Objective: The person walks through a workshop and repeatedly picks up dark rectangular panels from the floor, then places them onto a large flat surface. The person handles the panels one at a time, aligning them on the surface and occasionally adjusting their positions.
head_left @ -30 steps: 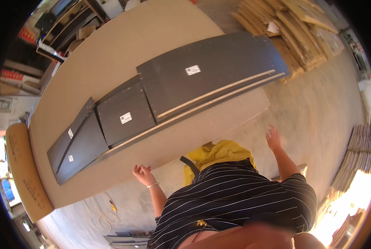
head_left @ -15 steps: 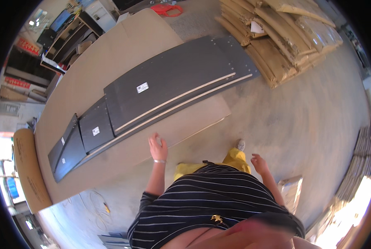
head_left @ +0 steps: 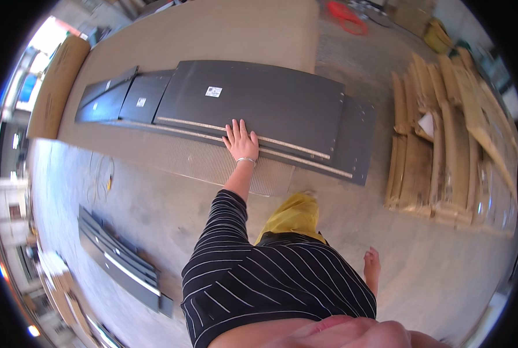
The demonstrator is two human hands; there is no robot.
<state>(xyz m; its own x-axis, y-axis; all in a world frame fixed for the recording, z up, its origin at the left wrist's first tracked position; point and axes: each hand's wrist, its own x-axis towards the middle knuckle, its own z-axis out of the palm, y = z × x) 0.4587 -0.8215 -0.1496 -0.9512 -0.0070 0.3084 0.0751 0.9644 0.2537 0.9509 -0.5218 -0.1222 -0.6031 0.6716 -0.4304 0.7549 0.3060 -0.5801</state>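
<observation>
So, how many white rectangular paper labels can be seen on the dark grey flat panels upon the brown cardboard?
4: first label on the largest panel; second label on the panel left of it; third label and fourth label at the left end. Overlaps may hide more.

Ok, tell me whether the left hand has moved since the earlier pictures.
Yes, forward, judged against the big dark board: the left hand was short of the board's near edge, and now it is over that edge.

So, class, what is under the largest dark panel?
Under the largest dark panel, a second dark panel shows past its right end and near edge, with brown cardboard below. Whatever else the panel covers cannot be seen.
</observation>
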